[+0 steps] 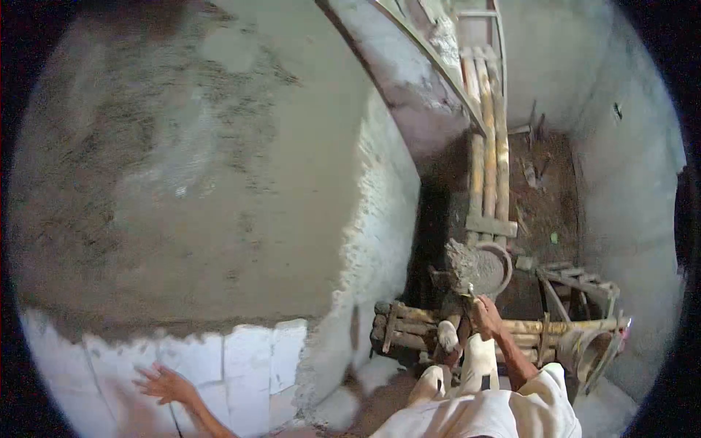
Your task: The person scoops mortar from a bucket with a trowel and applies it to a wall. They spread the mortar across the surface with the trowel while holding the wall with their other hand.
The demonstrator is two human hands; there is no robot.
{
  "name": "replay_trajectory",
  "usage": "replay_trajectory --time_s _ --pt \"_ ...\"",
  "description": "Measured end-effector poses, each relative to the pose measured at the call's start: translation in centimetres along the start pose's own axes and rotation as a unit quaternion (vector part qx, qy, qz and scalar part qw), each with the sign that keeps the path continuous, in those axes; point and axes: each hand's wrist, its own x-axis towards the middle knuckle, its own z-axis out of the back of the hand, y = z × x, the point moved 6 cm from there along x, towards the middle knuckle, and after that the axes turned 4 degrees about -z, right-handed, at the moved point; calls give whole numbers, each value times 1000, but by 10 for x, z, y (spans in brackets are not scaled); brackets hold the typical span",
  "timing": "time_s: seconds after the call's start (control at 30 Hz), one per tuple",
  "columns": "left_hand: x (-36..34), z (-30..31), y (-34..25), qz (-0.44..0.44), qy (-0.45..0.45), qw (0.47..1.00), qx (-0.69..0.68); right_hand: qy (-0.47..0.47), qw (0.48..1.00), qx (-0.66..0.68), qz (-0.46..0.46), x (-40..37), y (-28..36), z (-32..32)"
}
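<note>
My right hand is wrapped round the handle of a trowel, whose blade is hidden under a heap of wet mortar. The loaded blade overlaps the left rim of a round bucket that holds more grey mortar. At the lower left, my left hand has its fingers spread in front of the white block wall. Above those blocks, wet grey plaster covers the wall and ends in a ragged lower edge.
Bamboo poles run away from me beyond the bucket, and more poles cross beneath me. On the right are a wooden stand and another bucket lying tilted. Debris lies on the brown floor below.
</note>
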Motion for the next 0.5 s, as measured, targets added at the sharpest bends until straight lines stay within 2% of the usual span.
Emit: replay_trajectory --time_s 0.03,0.07,0.13,0.2,0.23,0.27,0.33,0.4,0.47,0.5 --pt "3 16 10 90 -64 992 -68 1 1000 -2 15 -5 33 -11" --pt "-2 28 9 112 -101 984 -95 38 997 67 -8 -8 75 -32" --pt "13 74 22 117 -119 981 -102 106 972 205 -46 -19 165 -68" --pt "27 110 35 92 -283 942 -157 166 939 302 -12 -8 216 -102" --pt "43 124 39 105 -339 908 -224 167 932 321 -11 -5 247 -114" --pt "58 121 44 110 -343 905 -225 181 918 353 -1 -4 279 -122" --pt "94 103 66 203 -313 913 -163 207 877 432 15 2 329 -136" --pt "112 100 68 219 -311 914 -140 194 871 447 65 5 380 -136" --pt "115 95 65 240 -322 912 -88 140 870 456 128 13 425 -127" --pt "115 87 66 254 -315 910 -89 83 885 422 178 18 447 -119"
